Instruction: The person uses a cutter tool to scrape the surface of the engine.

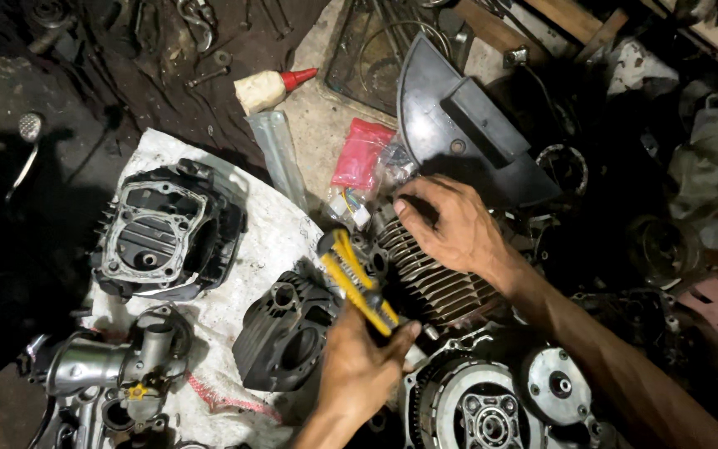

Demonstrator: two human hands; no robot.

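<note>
A finned engine cylinder (442, 283) is being worked on while it sits on the engine case (492, 399), at the lower middle of the view. The right hand (450, 229) is laid flat over the top fins, fingers spread and pressing, so the cylinder is steadied. The left hand (363, 370) is closed around a yellow-handled tool (357, 287), whose tip is held against the cylinder's near side. What the tip touches cannot be told. A firm hold and a careful, straight stroke seem to be called for. Both forearms are reached in from the lower right. A cylinder head (168, 237) lies well apart on a white cloth (268, 233).
</note>
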